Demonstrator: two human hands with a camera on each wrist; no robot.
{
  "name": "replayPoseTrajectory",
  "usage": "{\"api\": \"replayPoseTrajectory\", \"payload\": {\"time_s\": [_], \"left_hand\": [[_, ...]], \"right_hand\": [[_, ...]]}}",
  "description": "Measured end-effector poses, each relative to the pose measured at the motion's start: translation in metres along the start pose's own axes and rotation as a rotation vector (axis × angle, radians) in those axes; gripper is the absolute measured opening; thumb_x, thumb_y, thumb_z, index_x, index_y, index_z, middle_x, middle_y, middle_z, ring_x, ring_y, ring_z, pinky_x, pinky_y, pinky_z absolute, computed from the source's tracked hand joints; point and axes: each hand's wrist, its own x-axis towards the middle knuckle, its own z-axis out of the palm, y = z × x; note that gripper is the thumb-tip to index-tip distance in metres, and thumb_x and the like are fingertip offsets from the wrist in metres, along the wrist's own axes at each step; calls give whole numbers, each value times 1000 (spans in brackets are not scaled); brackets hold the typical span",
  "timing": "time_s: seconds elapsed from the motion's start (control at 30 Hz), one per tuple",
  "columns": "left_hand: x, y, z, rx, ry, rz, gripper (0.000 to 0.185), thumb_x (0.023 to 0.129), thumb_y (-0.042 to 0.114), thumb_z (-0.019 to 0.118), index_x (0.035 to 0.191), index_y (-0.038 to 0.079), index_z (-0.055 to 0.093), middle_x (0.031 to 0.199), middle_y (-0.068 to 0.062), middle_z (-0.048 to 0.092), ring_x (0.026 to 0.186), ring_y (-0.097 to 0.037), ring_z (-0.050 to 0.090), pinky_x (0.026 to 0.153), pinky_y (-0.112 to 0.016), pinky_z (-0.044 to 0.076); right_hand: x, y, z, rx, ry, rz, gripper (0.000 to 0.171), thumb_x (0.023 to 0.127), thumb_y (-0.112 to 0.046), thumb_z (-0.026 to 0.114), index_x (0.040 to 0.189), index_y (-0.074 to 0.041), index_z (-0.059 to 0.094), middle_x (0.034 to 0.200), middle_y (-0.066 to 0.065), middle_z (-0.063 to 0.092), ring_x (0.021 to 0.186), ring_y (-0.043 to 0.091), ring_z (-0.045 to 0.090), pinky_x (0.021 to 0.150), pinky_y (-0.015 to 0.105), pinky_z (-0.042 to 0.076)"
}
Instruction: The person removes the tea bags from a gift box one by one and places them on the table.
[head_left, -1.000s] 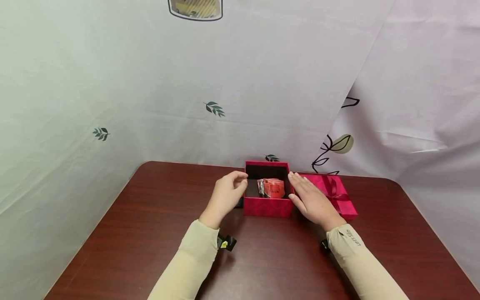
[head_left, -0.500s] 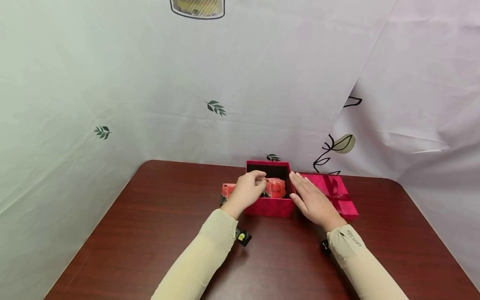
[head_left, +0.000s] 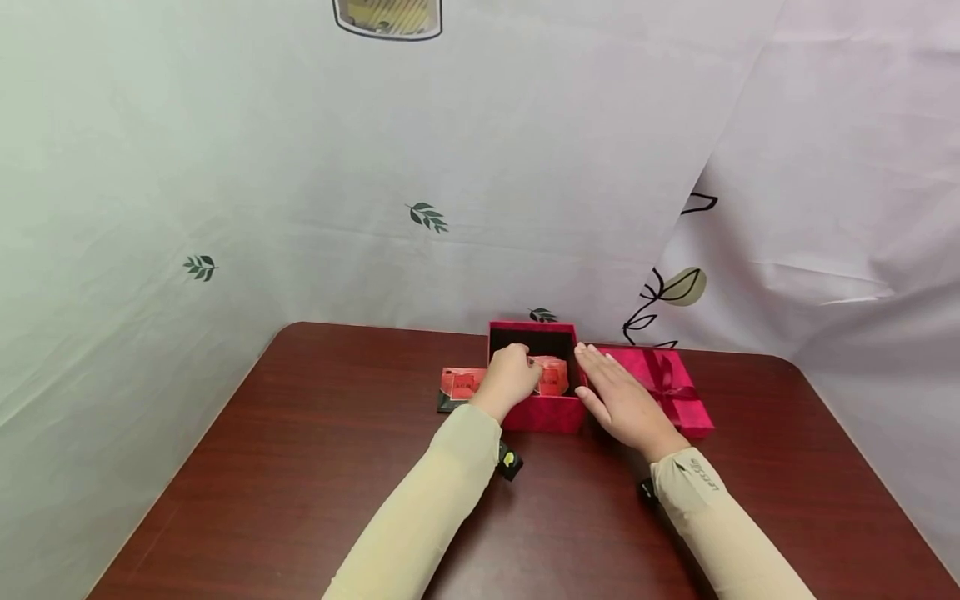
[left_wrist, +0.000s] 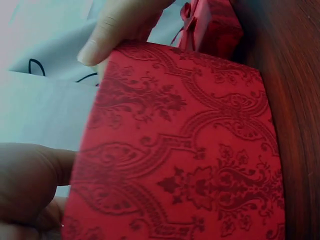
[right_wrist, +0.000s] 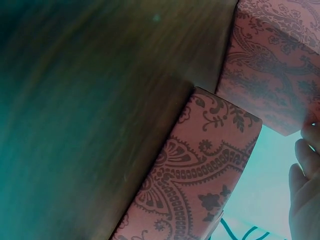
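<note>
A pinkish-red patterned box (head_left: 543,414) with a dark inside stands uncovered at the back of the table, holding several red sachets (head_left: 553,377). My left hand (head_left: 512,375) reaches over its left part, fingers curled down at the sachets; I cannot tell if they pinch one. In the left wrist view the box's front wall (left_wrist: 185,145) partly hides this hand (left_wrist: 27,185). My right hand (head_left: 626,400) lies with straight fingers along the box's right rim, thumb apart. A red and black sachet (head_left: 459,385) lies on the table left of the box, partly behind the left hand.
The box's red lid (head_left: 686,392), tied with a dark red ribbon bow, lies right of the right hand; the right wrist view shows its patterned side (right_wrist: 200,165). The brown table (head_left: 315,467) ends close behind the box, at a pale leaf-printed curtain (head_left: 337,183).
My left hand has moved right from the box's left edge into its opening, and its fingers have curled downward. The sachet at the left has come into view. The right hand stays put.
</note>
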Motion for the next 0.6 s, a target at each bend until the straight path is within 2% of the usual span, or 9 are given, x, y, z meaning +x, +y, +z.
{"api": "replayPoseTrajectory", "payload": {"time_s": [0.1, 0.2, 0.27, 0.33, 0.47, 0.6], "left_hand": [[4, -1, 3, 4, 6, -6, 39, 103, 12, 54, 137, -7, 57, 48, 0, 43, 38, -11, 33, 48, -24, 35], [7, -3, 6, 26, 5, -18, 21, 103, 11, 53, 100, -3, 68, 49, -1, 42, 40, -13, 34, 46, -25, 34], [8, -2, 8, 47, -4, -32, 30, 103, 13, 54, 75, 4, 60, 50, -1, 42, 42, -13, 36, 46, -25, 34], [8, -2, 8, 71, -11, -43, 42, 103, 14, 55, 63, 9, 49, 50, -1, 42, 43, -14, 38, 46, -26, 35], [8, -2, 9, 85, -9, -51, 44, 102, 13, 57, 60, 11, 47, 49, -1, 41, 43, -14, 38, 46, -27, 34], [8, -2, 9, 83, 15, -38, 37, 101, 9, 55, 65, 8, 49, 51, -1, 40, 44, -14, 36, 46, -27, 34]], "right_hand": [[0, 0, -1, 2, -7, 7, 65, 102, -29, 58, 157, -1, 34, 162, 15, 34, 150, 36, 27, 119, 54, 25], [0, -1, -1, 14, -10, 14, 66, 102, -28, 59, 157, -2, 34, 162, 15, 34, 151, 35, 27, 119, 54, 24], [1, -1, -1, 16, -9, 13, 66, 102, -28, 60, 156, -1, 34, 162, 15, 34, 150, 36, 27, 119, 54, 24], [1, -1, 0, 17, -7, 10, 66, 102, -28, 59, 156, 0, 35, 162, 15, 34, 150, 36, 27, 119, 54, 25], [1, 0, 0, 17, -2, 10, 65, 102, -29, 59, 155, 1, 36, 161, 15, 35, 150, 36, 27, 119, 53, 25], [0, -1, 0, 21, 3, 9, 65, 102, -28, 59, 155, 1, 36, 161, 15, 35, 149, 38, 28, 120, 52, 24]]}}
